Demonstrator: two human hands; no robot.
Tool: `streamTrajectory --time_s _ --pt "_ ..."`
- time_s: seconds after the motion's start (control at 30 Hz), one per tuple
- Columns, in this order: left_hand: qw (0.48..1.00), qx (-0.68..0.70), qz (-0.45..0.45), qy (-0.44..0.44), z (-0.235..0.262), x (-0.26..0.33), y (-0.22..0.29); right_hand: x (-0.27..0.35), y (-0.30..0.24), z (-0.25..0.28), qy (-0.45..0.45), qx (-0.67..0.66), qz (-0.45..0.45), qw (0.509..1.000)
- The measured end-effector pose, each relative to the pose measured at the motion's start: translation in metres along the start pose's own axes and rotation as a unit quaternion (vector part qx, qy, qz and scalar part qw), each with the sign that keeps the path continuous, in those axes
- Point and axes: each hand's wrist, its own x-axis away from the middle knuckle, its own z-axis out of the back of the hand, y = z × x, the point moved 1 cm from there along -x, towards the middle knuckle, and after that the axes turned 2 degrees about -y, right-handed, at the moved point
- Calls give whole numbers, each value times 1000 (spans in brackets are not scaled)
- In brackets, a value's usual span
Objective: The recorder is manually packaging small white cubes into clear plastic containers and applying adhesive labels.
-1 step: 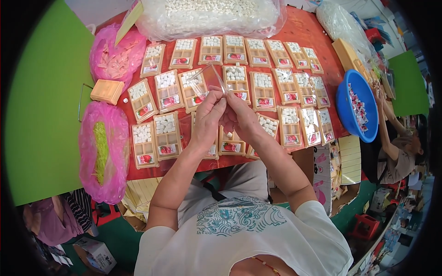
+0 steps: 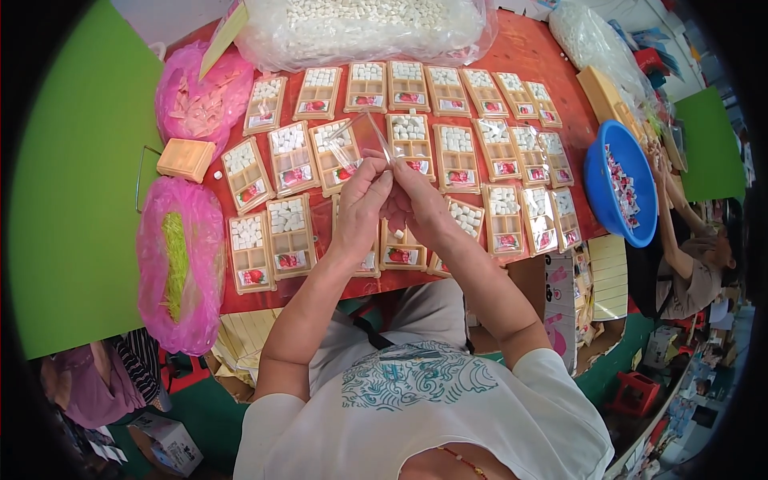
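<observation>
My left hand (image 2: 362,204) and my right hand (image 2: 420,200) meet over the middle of the table. Fingers closed, both pinch the near edge of a clear plastic cover (image 2: 365,133), which stands up at a tilt. Whether it is stiff or soft I cannot tell. Beneath and around my hands lie rows of tan divided trays (image 2: 302,239). Each visible one has white cubes in its large compartment and a small packet with a red strawberry picture in a lower one. My hands and forearms partly hide the trays in the nearest row.
At the back lies a large clear bag of white cubes (image 2: 360,18). Pink bags (image 2: 200,104) and a stack of tan trays (image 2: 186,159) stand left. A blue basin (image 2: 596,188) of small packets sits at the right edge, near another person's arms (image 2: 670,212).
</observation>
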Motion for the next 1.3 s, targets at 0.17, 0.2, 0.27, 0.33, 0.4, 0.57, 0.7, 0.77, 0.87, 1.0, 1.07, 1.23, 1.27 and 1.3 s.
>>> streamTrajectory --time_s 0.17,0.2,0.27,0.33,0.4,0.57,0.7,0.77,0.87,1.0,1.07,1.23,1.27,1.3 --pt "1000 10 6 -2 0 1 2 -1 3 1 -5 -1 11 1000" --pt "1000 19 10 1 0 2 2 0 2 0 -5 0 13 1000" --pt "1000 15 10 4 1 2 1 -1 3 0 -4 0 12 1000" --pt "1000 10 10 6 3 1 -1 -1 6 1 -4 1 11 1000" --pt "1000 7 10 5 5 1 -2 -2 9 4 -7 -23 -3 1000" --pt "1000 12 12 7 4 2 0 -1 8 1 0 -25 -8 1000" --pt "1000 13 16 0 4 3 2 -1 9 3 -10 -17 -6 1000" --pt "1000 10 16 3 4 3 1 -1 10 3 -10 -18 -6 1000" --pt "1000 7 15 4 6 3 1 -1 12 3 -10 -21 -7 1000" --pt "1000 2 19 9 5 4 1 -3 21 8 -27 -19 -4 999" --pt "999 -17 35 15 4 4 6 -3 20 8 -25 -12 -8 1000" --pt "996 -55 66 15 11 3 10 2 12 -6 -4 18 21 1000" --pt "995 -80 59 21 9 4 12 2 14 -4 5 19 31 999" --pt "993 -105 52 26 8 4 14 1 16 -3 13 20 41 999"
